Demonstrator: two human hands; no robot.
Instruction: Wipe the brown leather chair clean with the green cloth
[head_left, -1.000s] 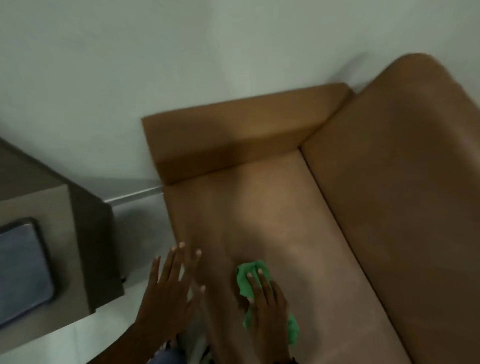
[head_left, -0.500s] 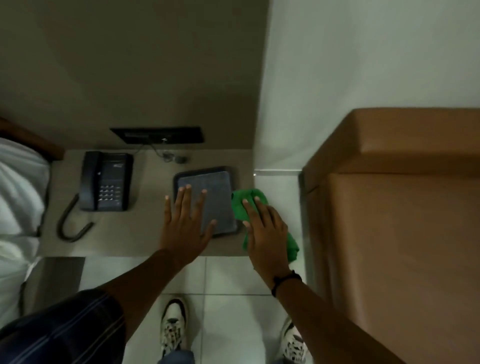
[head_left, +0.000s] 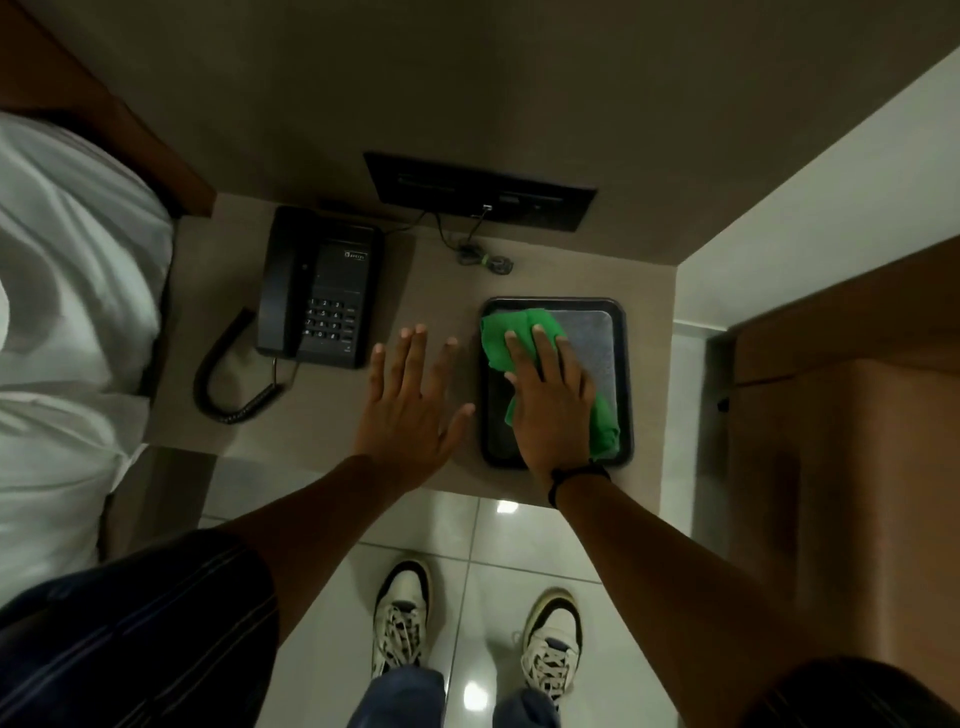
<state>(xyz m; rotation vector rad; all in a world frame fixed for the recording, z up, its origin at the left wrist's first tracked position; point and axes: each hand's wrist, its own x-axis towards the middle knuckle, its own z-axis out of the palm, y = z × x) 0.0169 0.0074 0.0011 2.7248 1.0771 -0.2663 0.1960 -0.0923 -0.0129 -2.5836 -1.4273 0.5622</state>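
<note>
The green cloth (head_left: 506, 335) lies on a black tray (head_left: 626, 364) with a grey liner, on the bedside table. My right hand (head_left: 553, 400) presses flat on the cloth, which sticks out past the fingertips and at the right of the palm. My left hand (head_left: 410, 410) hovers open, fingers spread, over the table just left of the tray, holding nothing. The brown leather chair (head_left: 841, 415) stands at the right edge of the view, apart from both hands.
A black desk phone (head_left: 322, 291) with a coiled cord sits on the grey table (head_left: 426, 270) left of my hands. A dark wall panel (head_left: 478, 189) with a cable is behind. White bedding (head_left: 67, 312) fills the left. My shoes stand on the tiled floor (head_left: 488, 566).
One second ago my right hand pressed the cloth on the chair seat. Since then the view swung left to the bedside table, and my right hand moved the cloth onto the tray.
</note>
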